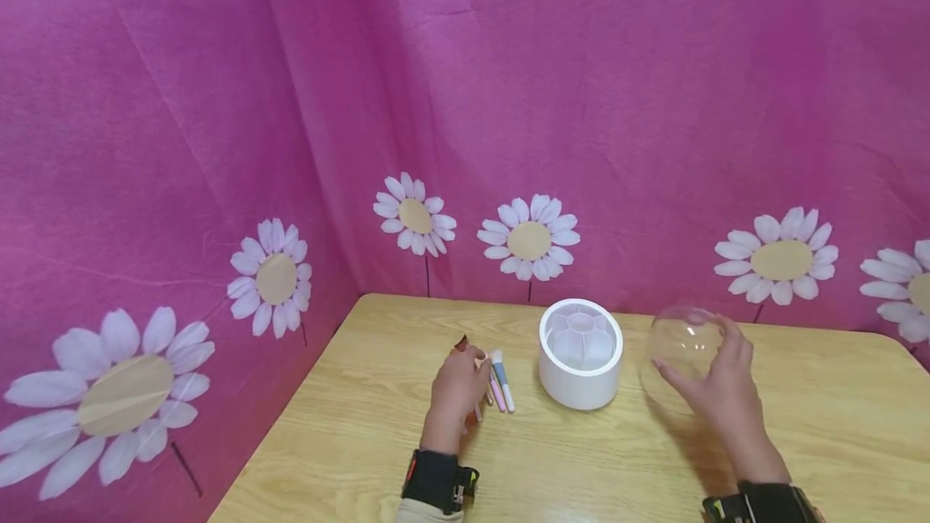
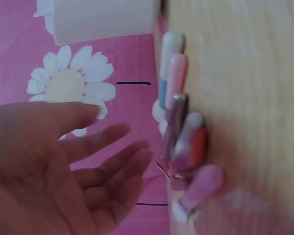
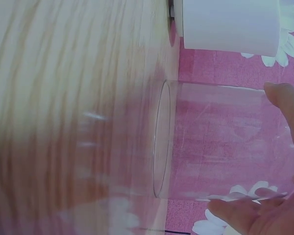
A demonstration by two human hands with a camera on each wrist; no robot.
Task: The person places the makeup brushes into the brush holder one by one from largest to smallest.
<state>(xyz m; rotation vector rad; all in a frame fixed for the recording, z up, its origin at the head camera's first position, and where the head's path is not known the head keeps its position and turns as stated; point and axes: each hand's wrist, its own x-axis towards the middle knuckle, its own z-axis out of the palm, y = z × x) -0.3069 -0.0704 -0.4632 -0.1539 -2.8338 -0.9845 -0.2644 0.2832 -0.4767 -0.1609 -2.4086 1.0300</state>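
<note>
My right hand (image 1: 726,394) holds a clear, round-topped plastic cover (image 1: 679,349), thumb and fingers spread on either side of it. In the right wrist view the cover's open rim faces the tabletop; whether it touches is unclear. To its left stands a white round organizer (image 1: 581,387) with several compartments inside. My left hand (image 1: 459,382) is over a small group of makeup brushes, including one with a blue-and-white handle (image 1: 503,382) and one with a pink handle (image 2: 176,73). In the left wrist view its fingers are loosely extended, apart from the brushes.
A light wooden table (image 1: 349,442) carries everything. A pink curtain (image 1: 639,127) printed with white daisies hangs behind it and along the left side. Something orange (image 2: 199,147) lies among the brushes, partly hidden.
</note>
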